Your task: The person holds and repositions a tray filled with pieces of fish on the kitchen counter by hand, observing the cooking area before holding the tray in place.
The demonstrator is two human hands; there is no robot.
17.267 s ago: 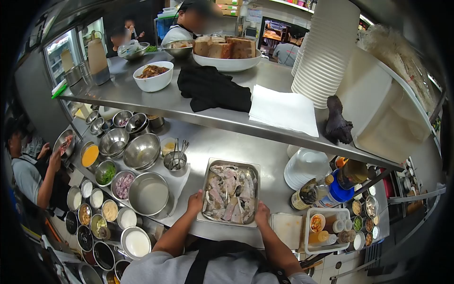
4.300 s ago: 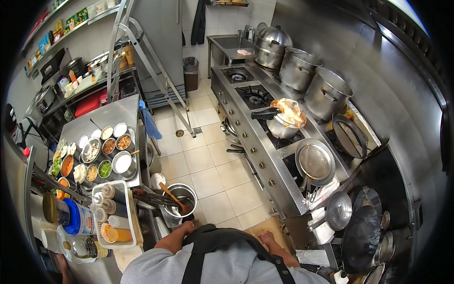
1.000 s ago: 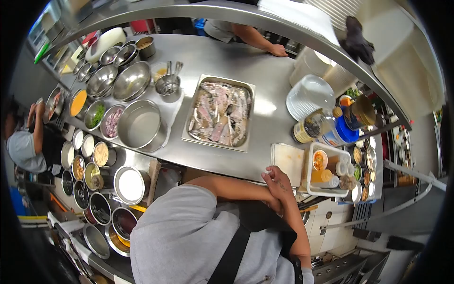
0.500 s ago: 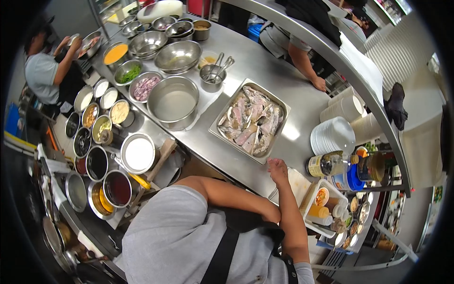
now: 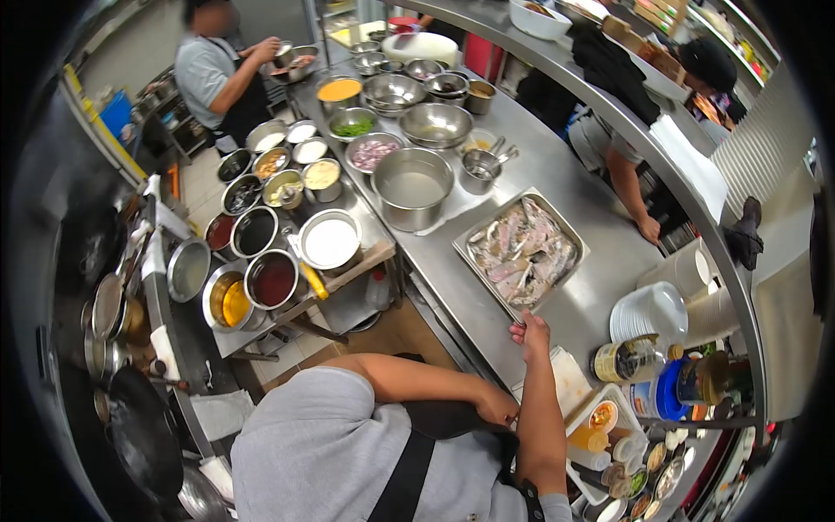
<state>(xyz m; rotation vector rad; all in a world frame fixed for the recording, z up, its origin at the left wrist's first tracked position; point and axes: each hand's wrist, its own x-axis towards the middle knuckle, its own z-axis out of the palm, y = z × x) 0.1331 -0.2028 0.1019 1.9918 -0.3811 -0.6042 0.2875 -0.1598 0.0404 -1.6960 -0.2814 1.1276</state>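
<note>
A rectangular metal tray (image 5: pixel 461 252) of raw fish pieces lies on the steel counter (image 5: pixel 600 291). My right hand (image 5: pixel 532 334) is at the tray's near corner, its fingers curled and closed on the rim. Across my front reaches my left arm, and my left hand (image 5: pixel 497 406) rests beside my right forearm. The left fingers look closed; their tips are partly hidden, and anything in them cannot be made out. A large steel pot (image 5: pixel 411 187) and a small pot with ladles (image 5: pixel 480 170) stand beyond the tray.
Bowls of chopped onion (image 5: pixel 374 155) and greens (image 5: pixel 351 123) stand left. Sauce pots (image 5: pixel 271 278) fill a lower side table. Stacked plates (image 5: pixel 648 315), bottles (image 5: pixel 622 358) and a squeeze-bottle basket (image 5: pixel 604 439) are at right. One co-worker (image 5: pixel 213 78) stands upper left; another's hand (image 5: pixel 648 229) rests across the counter.
The view has swung left, so the tray and counter appear farther right. My right hand has moved from beside the counter's edge to the tray's corner. My left hand stays near my right forearm.
</note>
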